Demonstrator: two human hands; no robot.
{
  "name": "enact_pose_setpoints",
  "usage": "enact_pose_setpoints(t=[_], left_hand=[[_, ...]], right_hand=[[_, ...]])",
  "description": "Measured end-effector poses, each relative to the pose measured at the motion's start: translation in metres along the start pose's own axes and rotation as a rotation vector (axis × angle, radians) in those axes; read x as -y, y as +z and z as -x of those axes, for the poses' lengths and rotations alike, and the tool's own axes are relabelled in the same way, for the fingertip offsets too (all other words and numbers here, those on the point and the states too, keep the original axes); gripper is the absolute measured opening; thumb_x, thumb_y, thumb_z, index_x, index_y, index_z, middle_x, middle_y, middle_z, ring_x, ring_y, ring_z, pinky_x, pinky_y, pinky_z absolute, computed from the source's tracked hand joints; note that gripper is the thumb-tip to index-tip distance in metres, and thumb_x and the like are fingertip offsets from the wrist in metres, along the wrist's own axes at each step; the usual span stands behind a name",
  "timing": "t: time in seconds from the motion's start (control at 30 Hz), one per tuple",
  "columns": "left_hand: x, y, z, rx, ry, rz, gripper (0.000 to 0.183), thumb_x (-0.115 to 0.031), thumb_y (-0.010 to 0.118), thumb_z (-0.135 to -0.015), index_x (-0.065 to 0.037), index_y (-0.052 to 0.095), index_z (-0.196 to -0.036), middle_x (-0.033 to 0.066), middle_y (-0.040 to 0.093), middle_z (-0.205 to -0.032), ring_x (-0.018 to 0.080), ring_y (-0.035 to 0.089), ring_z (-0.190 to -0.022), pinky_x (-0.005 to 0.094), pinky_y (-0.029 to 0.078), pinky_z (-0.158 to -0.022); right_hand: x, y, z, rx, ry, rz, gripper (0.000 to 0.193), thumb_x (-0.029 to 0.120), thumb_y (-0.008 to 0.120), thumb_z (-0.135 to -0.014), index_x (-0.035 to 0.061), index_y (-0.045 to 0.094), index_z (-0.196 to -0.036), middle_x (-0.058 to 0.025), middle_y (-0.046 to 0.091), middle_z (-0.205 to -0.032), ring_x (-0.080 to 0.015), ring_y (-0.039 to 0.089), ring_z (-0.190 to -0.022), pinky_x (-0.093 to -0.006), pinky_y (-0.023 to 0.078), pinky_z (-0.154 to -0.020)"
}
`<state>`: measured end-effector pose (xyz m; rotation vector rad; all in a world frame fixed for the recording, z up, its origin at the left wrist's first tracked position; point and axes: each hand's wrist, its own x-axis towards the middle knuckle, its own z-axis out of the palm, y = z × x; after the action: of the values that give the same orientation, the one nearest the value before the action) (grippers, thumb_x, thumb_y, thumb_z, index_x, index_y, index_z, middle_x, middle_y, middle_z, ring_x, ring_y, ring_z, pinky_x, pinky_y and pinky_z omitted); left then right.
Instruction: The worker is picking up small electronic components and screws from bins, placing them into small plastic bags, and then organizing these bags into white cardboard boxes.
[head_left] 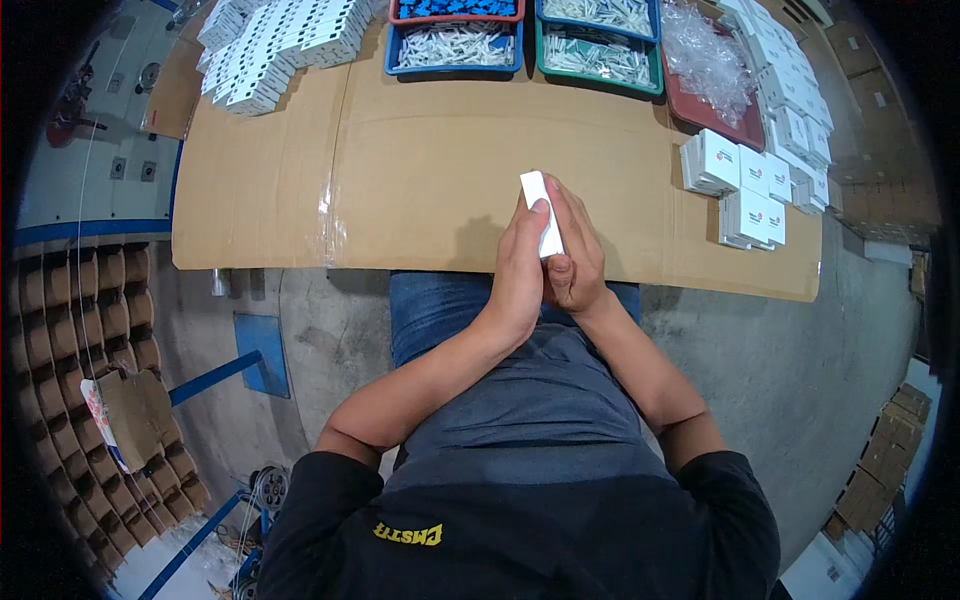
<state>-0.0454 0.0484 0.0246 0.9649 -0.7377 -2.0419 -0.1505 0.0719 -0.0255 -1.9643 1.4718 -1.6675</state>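
Observation:
Between my two hands I hold a small white box point(541, 215), its narrow side turned up, just above the near edge of the cardboard-covered table point(420, 170). My left hand point(520, 260) presses against the box's left side, with the thumb lying on its top. On the other side my right hand point(578, 245) is wrapped around it, fingers along the far right and thumb near the lower end. The palms hide the box's broad faces.
Stacked white boxes stand at the far left point(285, 45) and at the right point(755, 190). Along the back are a blue tray point(455, 70) and a green tray point(600, 85) of small white pieces, a tray of blue pieces point(455, 8), and a red tray point(710, 110) with clear plastic bags.

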Motion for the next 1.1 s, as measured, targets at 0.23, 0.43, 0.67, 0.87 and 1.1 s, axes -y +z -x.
enact_pose_setpoints(t=[0.23, 0.43, 0.67, 0.87, 1.1], left_hand=[[0.000, -0.001, 0.000, 0.032, -0.009, -0.045, 0.054, -0.038, 0.043, -0.106, -0.001, 0.043, -0.145, 0.0053, 0.055, -0.118, 0.0129, 0.051, -0.108, 0.0261, 0.042, -0.096], [0.006, -0.003, -0.002, 0.004, 0.023, -0.034, 0.046, -0.042, 0.048, -0.104, -0.005, 0.050, -0.132, 0.0034, 0.056, -0.112, 0.0124, 0.053, -0.103, 0.0279, 0.044, -0.091], [0.007, -0.004, -0.003, -0.024, 0.025, -0.016, 0.043, -0.048, 0.054, -0.102, -0.008, 0.057, -0.117, 0.0015, 0.059, -0.101, 0.0119, 0.056, -0.093, 0.0289, 0.047, -0.083], [0.012, -0.007, -0.004, -0.057, 0.019, 0.007, 0.045, -0.049, 0.054, -0.101, -0.007, 0.057, -0.118, 0.0033, 0.060, -0.104, 0.0137, 0.058, -0.096, 0.0307, 0.049, -0.083], [-0.004, -0.015, -0.009, -0.064, -0.066, 0.104, 0.053, -0.040, 0.054, -0.101, -0.011, 0.039, -0.143, 0.0076, 0.059, -0.129, 0.0204, 0.058, -0.116, 0.0371, 0.048, -0.097]], right_hand=[[0.000, 0.001, 0.000, -0.019, 0.001, -0.031, 0.072, 0.050, 0.035, -0.108, -0.0126, 0.046, -0.143, -0.0322, 0.054, -0.139, -0.0484, 0.057, -0.124, -0.0495, 0.045, -0.105], [-0.001, 0.001, -0.001, -0.024, 0.007, -0.053, 0.072, 0.049, 0.035, -0.108, -0.0130, 0.048, -0.142, -0.0326, 0.054, -0.138, -0.0483, 0.057, -0.123, -0.0492, 0.045, -0.105], [-0.002, 0.001, 0.001, -0.012, 0.029, -0.073, 0.070, 0.047, 0.036, -0.108, -0.0137, 0.049, -0.140, -0.0333, 0.055, -0.137, -0.0485, 0.057, -0.123, -0.0490, 0.046, -0.105], [0.002, 0.000, -0.003, 0.023, 0.064, -0.104, 0.070, 0.047, 0.035, -0.108, -0.0127, 0.048, -0.141, -0.0330, 0.055, -0.137, -0.0478, 0.057, -0.124, -0.0483, 0.045, -0.106], [-0.003, -0.015, -0.016, -0.122, 0.534, -0.397, 0.058, 0.040, 0.035, -0.111, -0.0059, 0.050, -0.143, -0.0220, 0.057, -0.142, -0.0318, 0.058, -0.129, -0.0412, 0.039, -0.113]])
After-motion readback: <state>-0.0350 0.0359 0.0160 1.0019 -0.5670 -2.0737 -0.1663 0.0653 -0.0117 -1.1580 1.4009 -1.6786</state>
